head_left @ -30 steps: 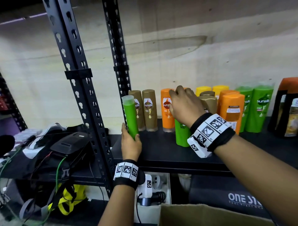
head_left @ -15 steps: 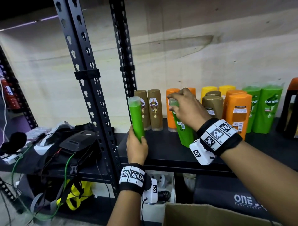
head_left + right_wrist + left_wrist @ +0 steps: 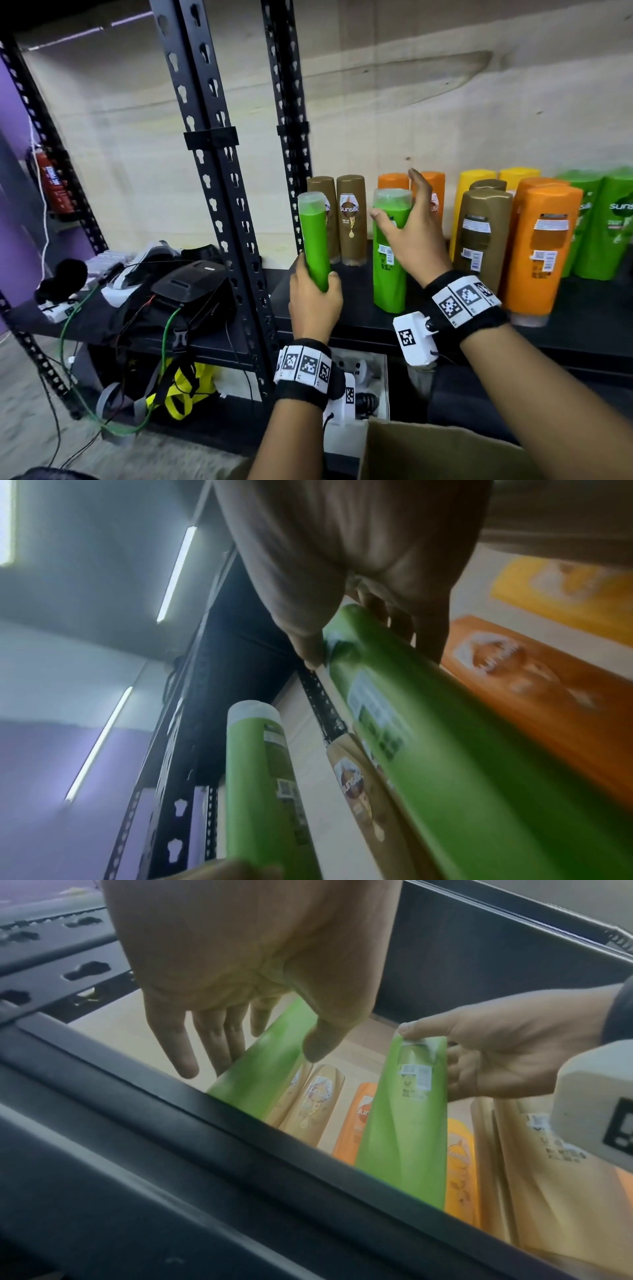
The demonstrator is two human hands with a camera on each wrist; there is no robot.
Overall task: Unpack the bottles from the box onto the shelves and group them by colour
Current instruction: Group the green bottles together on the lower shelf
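Right hand (image 3: 412, 236) newly spread, green bottle (image 3: 388, 253) upright

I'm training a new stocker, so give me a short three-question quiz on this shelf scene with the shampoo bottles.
1. True or false: the left hand grips a slim green plastic bottle by its lower end.
2. The two tall plastic bottles just behind that slim bottle are: A brown, B yellow, C orange.
3. Fill in: the wider green plastic bottle at the right hand stands on the black metal ____.

Key: 1 true; 2 A; 3 shelf.
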